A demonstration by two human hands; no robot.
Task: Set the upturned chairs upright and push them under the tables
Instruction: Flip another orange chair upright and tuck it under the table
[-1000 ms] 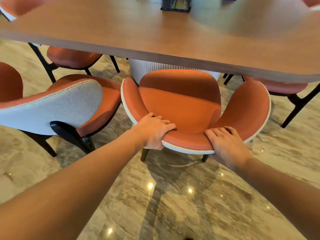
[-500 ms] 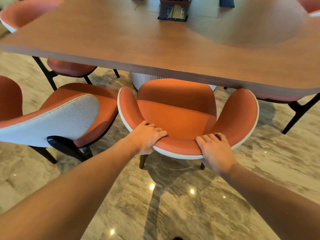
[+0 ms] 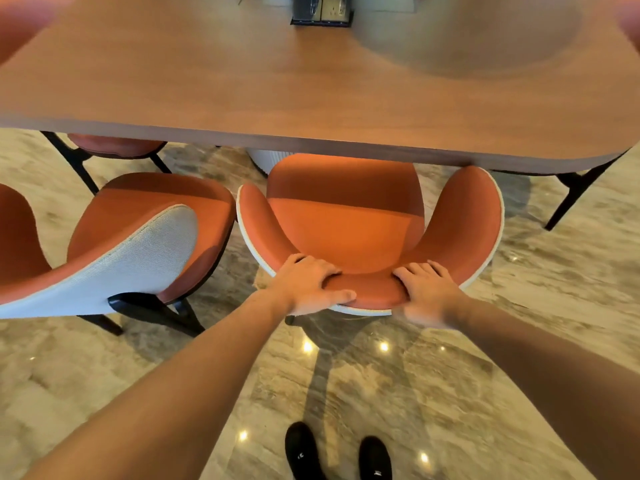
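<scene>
An orange upholstered chair (image 3: 346, 220) with a pale woven back stands upright in front of me, its seat front tucked beneath the edge of the wooden table (image 3: 311, 98). My left hand (image 3: 308, 284) grips the top of the backrest, fingers over the inside and thumb along the rim. My right hand (image 3: 427, 291) grips the same rim a little to the right, fingers curled over the top. Most of the chair's legs are hidden below the seat.
A second orange chair (image 3: 138, 237) stands upright close on the left, almost touching the first. More chairs sit under the table at far left (image 3: 117, 145) and right. A dark holder (image 3: 320, 10) stands on the tabletop. My black shoes (image 3: 337, 452) are on the polished marble floor.
The chair has slid forward so more of its seat lies under the table edge. Both hands stayed on the backrest and sit closer together; my shoes have come into view.
</scene>
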